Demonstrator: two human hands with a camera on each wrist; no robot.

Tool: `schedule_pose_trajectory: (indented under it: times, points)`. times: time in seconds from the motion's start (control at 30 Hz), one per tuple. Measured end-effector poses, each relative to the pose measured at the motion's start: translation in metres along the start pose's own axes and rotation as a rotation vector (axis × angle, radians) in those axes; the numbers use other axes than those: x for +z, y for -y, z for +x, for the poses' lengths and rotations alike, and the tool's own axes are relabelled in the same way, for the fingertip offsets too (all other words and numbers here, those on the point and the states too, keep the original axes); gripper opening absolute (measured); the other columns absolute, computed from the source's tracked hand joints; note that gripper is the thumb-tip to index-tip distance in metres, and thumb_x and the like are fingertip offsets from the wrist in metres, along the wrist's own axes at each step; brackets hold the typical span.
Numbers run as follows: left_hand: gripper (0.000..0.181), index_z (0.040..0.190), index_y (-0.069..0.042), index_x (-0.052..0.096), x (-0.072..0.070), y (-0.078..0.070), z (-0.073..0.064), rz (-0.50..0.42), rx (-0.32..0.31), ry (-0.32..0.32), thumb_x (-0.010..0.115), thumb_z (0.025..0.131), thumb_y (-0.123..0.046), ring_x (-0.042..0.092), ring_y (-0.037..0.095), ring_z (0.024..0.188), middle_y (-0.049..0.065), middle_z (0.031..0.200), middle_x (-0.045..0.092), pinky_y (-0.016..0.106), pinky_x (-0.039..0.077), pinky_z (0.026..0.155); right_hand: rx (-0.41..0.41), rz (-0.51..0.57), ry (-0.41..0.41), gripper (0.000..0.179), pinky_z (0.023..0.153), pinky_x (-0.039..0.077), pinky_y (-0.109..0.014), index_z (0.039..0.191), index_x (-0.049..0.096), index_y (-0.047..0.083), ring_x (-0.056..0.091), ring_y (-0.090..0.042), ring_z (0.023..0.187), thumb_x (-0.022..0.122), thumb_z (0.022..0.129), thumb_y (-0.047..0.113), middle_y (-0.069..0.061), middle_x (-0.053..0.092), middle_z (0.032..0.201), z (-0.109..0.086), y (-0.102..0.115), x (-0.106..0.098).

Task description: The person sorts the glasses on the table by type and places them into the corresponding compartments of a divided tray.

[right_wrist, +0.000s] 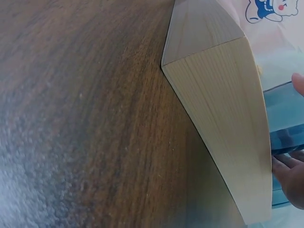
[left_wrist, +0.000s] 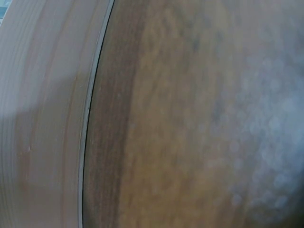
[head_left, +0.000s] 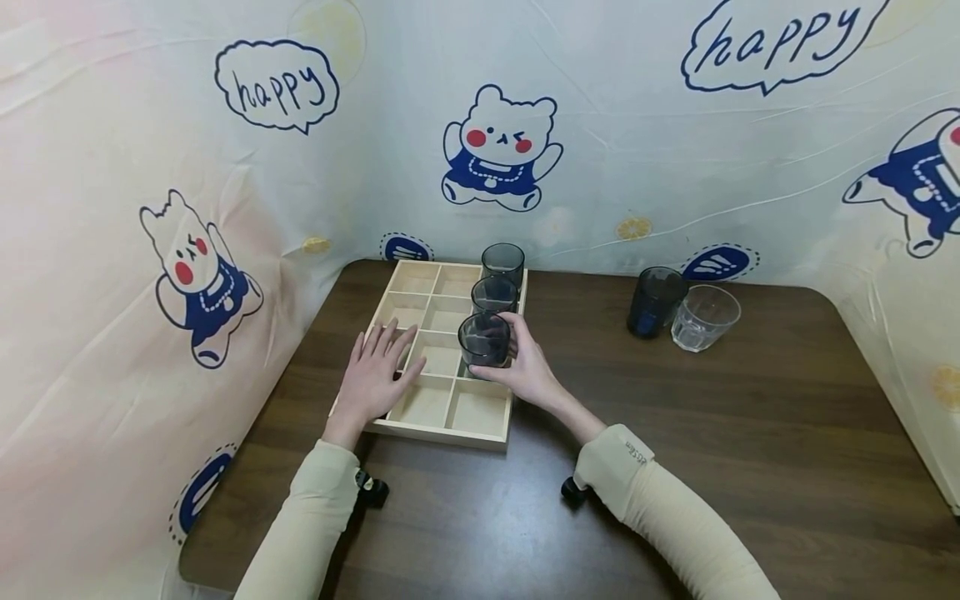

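Currently right hand [head_left: 531, 368] has fingers clamped on dark glass [head_left: 483, 342], mouth up, axis near vertical, at right side of tray [head_left: 442, 435]. Left hand [head_left: 373, 375] fingers spread, over tray's left side.

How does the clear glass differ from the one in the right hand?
Colour: the clear glass is colourless, while the held glass is dark-tinted.
Place: the clear glass is on the table; the held glass is at the box.
Contact: the right hand grips the held glass; neither hand touches the clear glass.
Both are open-topped.
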State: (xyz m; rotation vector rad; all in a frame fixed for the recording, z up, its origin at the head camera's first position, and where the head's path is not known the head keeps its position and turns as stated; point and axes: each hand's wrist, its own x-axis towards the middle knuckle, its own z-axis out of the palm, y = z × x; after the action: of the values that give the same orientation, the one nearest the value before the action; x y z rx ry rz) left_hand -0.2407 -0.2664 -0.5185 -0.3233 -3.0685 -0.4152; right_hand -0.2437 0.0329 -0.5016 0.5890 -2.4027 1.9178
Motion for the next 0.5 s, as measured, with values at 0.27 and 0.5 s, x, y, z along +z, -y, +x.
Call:
schedule_pose_trajectory:
  times: [0.27, 0.5]
  points:
    - [0.078, 0.175, -0.025, 0.032, 0.001, 0.0007, -0.0001, 0.013, 0.001, 0.003, 0.042, 0.11, -0.068, 0.009, 0.042, 0.174, 0.015, 0.186, 0.02, 0.064, 0.001, 0.141, -0.014, -0.067, 0.006, 0.09, 0.111, 0.058, -0.059, 0.153, 0.041, 0.003, 0.072, -0.045, 0.128, 0.096, 0.084, 0.011, -0.028, 0.068, 0.143, -0.0015, 0.0, -0.0013]
    - [0.078, 0.175, -0.026, 0.032, 0.0007, 0.0015, -0.0001, 0.009, 0.001, 0.002, 0.041, 0.11, -0.069, 0.009, 0.042, 0.174, 0.015, 0.186, 0.019, 0.064, 0.001, 0.141, 0.002, -0.127, 0.028, 0.09, 0.109, 0.06, -0.055, 0.151, 0.04, 0.005, 0.074, -0.041, 0.126, 0.098, 0.082, 0.016, -0.024, 0.069, 0.143, 0.0006, 0.0005, -0.0032]
